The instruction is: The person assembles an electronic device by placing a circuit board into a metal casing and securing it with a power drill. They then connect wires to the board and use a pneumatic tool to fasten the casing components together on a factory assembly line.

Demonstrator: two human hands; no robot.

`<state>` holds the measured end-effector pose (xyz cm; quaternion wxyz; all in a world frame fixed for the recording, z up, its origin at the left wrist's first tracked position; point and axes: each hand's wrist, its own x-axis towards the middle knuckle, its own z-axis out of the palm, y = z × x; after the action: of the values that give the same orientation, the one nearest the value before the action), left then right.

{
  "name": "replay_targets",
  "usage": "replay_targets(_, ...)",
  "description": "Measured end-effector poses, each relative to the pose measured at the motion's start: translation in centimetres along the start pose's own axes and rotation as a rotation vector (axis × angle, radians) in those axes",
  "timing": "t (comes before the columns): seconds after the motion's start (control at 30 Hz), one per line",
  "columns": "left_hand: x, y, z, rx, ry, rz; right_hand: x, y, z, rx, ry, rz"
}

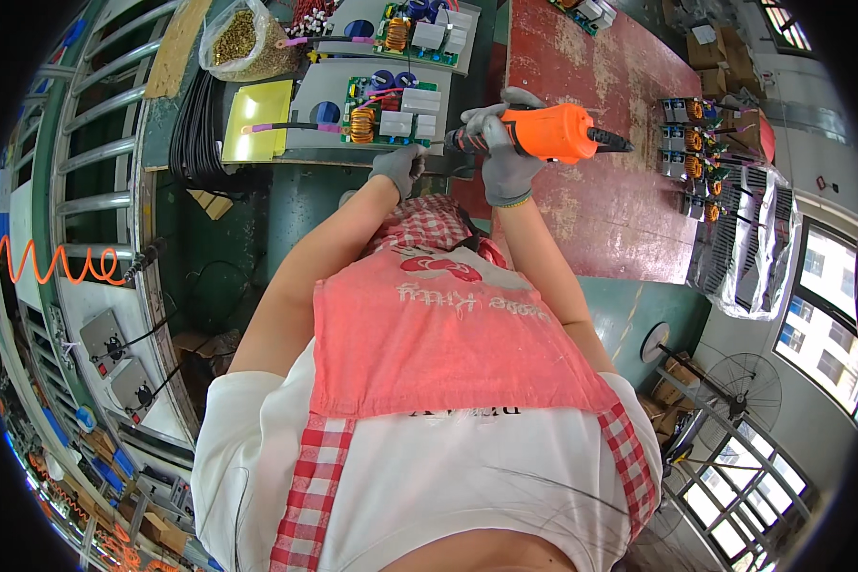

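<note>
An orange and black electric screwdriver (553, 132) lies sideways in my gloved right hand (507, 157), whose fingers are wrapped round its dark front part. Its tip points left, toward my gloved left hand (400, 170). The fingers of that hand are pinched together close to the tip, and what they hold is too small to make out. Just beyond is a green circuit board (391, 110) with a copper coil and white blocks, mounted on a grey metal plate (316, 88). A black and purple cable (300, 127) runs left from the board over a yellow sheet (260, 105).
Behind stands a second plate with a circuit board (427, 33). A bag of brass-coloured small parts (238, 43) and a black cable bundle (200, 133) are at the left. Several boards (691, 143) line the worn red tabletop (591, 210) at the right. A roller conveyor (100, 153) runs far left.
</note>
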<state>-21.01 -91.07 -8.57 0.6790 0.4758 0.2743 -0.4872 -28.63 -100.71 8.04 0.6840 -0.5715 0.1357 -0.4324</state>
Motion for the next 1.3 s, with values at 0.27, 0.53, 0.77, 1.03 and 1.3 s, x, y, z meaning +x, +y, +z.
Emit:
replay_targets(0.27, 0.9, -0.4, -0.4, 0.035, -0.023, 0.010, -0.3, -0.1, 0.6, 0.040, -0.041, 0.066)
replay_targets(0.53, -0.8, 0.3, 0.8, 0.068, 0.093, -0.005, 0.4, 1.9, 1.8, -0.424, -0.276, 0.104)
replay_targets(0.77, -0.4, 0.2, 0.5, 0.066, 0.052, -0.013, 0.7, 2.4, 1.7, -0.333, -0.279, 0.121)
replay_targets(1.03, -0.1, 3.5, -3.2, 0.686, -0.480, 0.051, 2.0, 1.0, 1.8, 0.033, -0.025, 0.177)
replay_targets(1.3, -6.2, 7.9, -6.7, 0.182, -0.569, -0.169, -2.8, -3.6, 4.6, 0.111, 0.069, -0.149)
